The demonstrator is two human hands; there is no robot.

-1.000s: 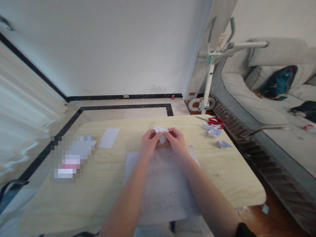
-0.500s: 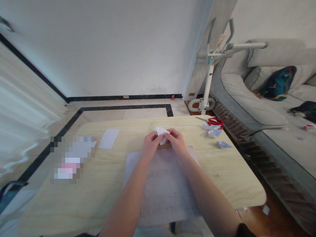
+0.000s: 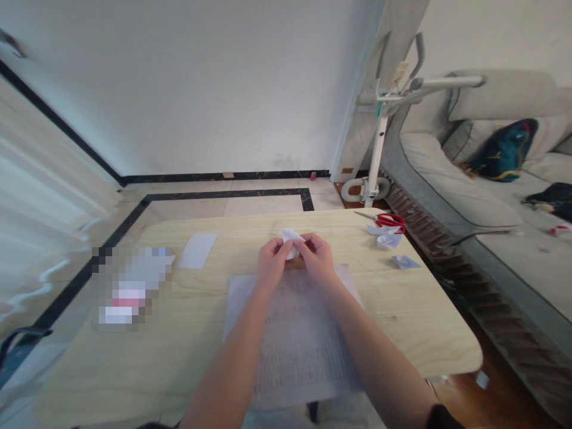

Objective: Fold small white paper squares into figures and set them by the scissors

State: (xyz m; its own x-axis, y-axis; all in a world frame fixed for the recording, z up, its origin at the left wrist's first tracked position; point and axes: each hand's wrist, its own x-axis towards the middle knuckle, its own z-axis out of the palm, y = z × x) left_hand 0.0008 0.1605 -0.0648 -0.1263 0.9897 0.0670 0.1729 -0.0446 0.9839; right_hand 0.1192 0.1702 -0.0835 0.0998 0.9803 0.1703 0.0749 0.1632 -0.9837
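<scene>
A small folded piece of white paper (image 3: 292, 235) is pinched between both hands, just past the far edge of a large printed sheet (image 3: 308, 351). My left hand (image 3: 271, 261) grips its left side, thumb on top. On the right side my right hand (image 3: 318, 253) is closed on the same paper, its thumb close to the left one. The fingers beneath the paper are partly hidden. Both forearms cross over the printed sheet.
On the wooden table (image 3: 429, 322), red-handled scissors (image 3: 391, 222) lie at the far right by folded paper pieces (image 3: 388, 239) and a small folded paper (image 3: 406, 262). A blank white sheet (image 3: 197, 250) lies left, near a blurred-out item (image 3: 134, 286). A grey sofa (image 3: 447, 173) stands right.
The folded paper has shifted slightly in the fingers and less of its lower part shows. Both hands stay in nearly the same place.
</scene>
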